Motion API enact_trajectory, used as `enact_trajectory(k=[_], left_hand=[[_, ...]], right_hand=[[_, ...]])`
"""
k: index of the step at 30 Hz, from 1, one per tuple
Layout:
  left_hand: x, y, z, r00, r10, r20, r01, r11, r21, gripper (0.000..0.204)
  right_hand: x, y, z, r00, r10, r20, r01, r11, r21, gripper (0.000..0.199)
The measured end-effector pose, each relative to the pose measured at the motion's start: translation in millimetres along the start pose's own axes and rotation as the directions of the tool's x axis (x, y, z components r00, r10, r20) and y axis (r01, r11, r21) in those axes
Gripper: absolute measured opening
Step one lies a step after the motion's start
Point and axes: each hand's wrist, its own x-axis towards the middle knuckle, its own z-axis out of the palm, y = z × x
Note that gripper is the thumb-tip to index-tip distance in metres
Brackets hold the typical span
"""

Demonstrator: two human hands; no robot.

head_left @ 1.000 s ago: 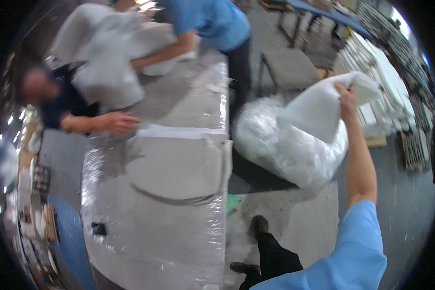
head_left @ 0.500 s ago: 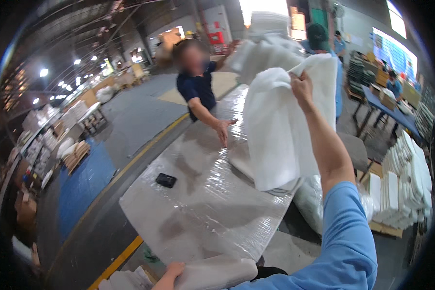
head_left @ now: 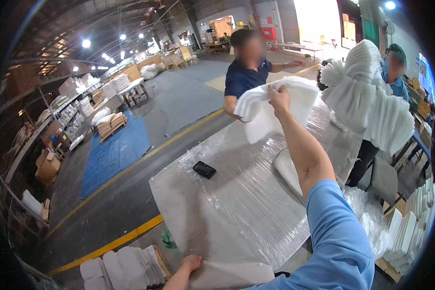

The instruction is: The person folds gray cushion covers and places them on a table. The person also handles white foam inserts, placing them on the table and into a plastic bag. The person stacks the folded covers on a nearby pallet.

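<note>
My right hand (head_left: 279, 99), arm stretched out over the table, is closed on the top edge of a few white padding sheets (head_left: 295, 108). They hang in a soft curve above the table's far side. A co-worker in a navy shirt (head_left: 244, 76) stands just beyond; that person's near hand is hidden behind the sheets. My left hand (head_left: 192, 263) rests at the near left edge of the table (head_left: 179, 193), fingers curled, with nothing visible in them. Under my right forearm lies a flat white oval pad (head_left: 287, 166).
A black phone-like device (head_left: 204, 169) lies on the plastic film (head_left: 246, 193) covering the table. At right, a person in a cap (head_left: 396, 60) stands behind a big bundle of white padding (head_left: 362, 94). Stacked pads (head_left: 123, 268) stand at lower left, more pads (head_left: 411, 232) at lower right.
My right hand has carried the white sheets forward and left, toward the navy-shirted co-worker. The large bundle appears farther right with the capped person. My view has turned rightward less than the arm moved.
</note>
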Motion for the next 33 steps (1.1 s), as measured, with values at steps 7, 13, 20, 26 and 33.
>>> enact_trajectory(k=[7, 13, 20, 26, 33], left_hand=[[5.4, 14.1, 4.8, 0.983, 0.155, -0.1, -0.153, 0.988, 0.027, 0.05], [5.1, -21.2, 9.5, 0.952, 0.276, -0.128, -0.268, 0.96, 0.079, 0.049], [3.2, -37.6, 23.9, 0.905, 0.347, -0.246, -0.353, 0.935, 0.021, 0.049], [-5.7, -28.8, 38.2, 0.837, 0.384, -0.39, -0.431, 0.902, -0.037, 0.045], [-4.7, -38.2, 49.4, 0.769, 0.42, -0.481, -0.466, 0.884, 0.027, 0.046]], right_hand=[[-76.4, 23.5, -63.5, 0.913, 0.211, 0.349, -0.236, 0.971, 0.031, 0.037], [-315.5, 94.3, -212.9, 0.43, 0.651, 0.626, -0.18, 0.741, -0.647, 0.029], [-565.4, 79.3, -308.5, 0.269, 0.954, 0.133, -0.815, 0.299, -0.496, 0.037], [-621.0, 96.1, -294.6, 0.337, 0.927, 0.165, -0.937, 0.347, -0.032, 0.036], [-630.3, 94.0, -288.2, 0.399, 0.917, 0.017, -0.916, 0.399, -0.036, 0.04]])
